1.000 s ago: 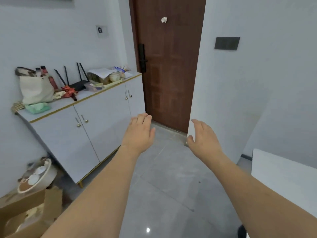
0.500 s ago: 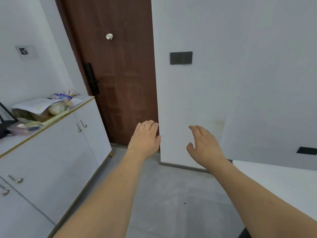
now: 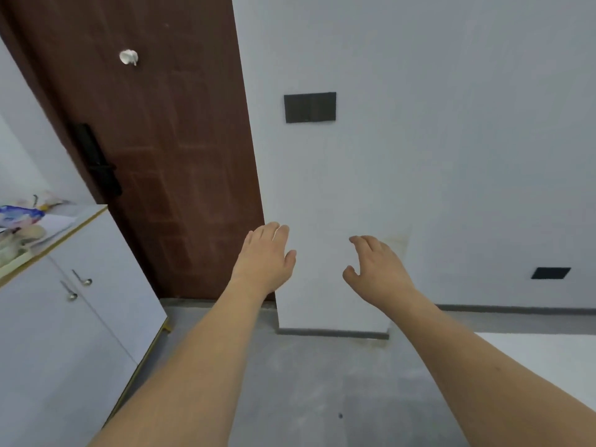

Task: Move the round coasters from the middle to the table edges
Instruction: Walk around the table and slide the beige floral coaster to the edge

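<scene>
Both arms reach forward into open air over the grey floor (image 3: 309,382), with nothing held. The left hand (image 3: 263,259) is flat, palm down, its fingers (image 3: 274,232) together and extended; the right hand (image 3: 377,272) is loosely cupped, fingers (image 3: 362,241) spread and slightly curled, empty. They are near each other but apart, in front of the white wall corner (image 3: 322,221) beside the brown door (image 3: 154,156).

No round coasters are in view. Only a pale corner of a white surface (image 3: 548,353) shows at the lower right, bare where visible; its middle lies outside the frame, so where the coasters sit cannot be told.

The main risk is reaching blind: with the head aimed at the wall and door, a hand sweeping right could knock the surface's edge or scatter coasters it cannot see. The white cabinet (image 3: 64,333) on the left, cluttered on top, is close to the left arm and could be bumped in a turn. Starting any grasp before the surface's middle comes into view would likely mean a fumbled pick or a coaster pushed off the edge
</scene>
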The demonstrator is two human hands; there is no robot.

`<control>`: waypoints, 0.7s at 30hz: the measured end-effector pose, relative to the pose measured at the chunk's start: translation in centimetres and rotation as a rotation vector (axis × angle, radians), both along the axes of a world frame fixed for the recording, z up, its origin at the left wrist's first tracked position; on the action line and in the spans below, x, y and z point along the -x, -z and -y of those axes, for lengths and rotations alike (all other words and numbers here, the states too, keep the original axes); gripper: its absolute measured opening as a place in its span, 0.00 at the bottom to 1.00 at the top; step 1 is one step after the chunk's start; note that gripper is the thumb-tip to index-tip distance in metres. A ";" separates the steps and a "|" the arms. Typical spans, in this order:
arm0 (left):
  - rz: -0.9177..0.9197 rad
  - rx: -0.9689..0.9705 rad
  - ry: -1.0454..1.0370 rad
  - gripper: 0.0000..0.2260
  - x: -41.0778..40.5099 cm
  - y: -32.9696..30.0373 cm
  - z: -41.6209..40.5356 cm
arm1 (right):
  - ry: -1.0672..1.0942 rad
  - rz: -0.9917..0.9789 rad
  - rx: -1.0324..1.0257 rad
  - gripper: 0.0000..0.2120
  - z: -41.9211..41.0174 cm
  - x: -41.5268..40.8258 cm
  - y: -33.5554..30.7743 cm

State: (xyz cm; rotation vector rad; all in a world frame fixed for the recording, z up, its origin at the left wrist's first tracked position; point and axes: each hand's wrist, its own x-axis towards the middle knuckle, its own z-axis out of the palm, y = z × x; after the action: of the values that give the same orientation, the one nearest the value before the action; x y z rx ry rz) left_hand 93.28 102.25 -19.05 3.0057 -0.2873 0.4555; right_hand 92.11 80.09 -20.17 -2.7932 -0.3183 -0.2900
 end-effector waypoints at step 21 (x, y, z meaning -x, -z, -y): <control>-0.172 -0.036 0.337 0.25 -31.6 5.0 9.5 | 0.386 -0.143 0.083 0.29 8.7 -25.7 3.6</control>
State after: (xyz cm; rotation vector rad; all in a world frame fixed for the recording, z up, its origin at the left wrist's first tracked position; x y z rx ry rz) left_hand 124.90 92.78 -24.05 2.9191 -0.7759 0.1615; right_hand 117.80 71.39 -23.82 -2.9220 0.2516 -0.1636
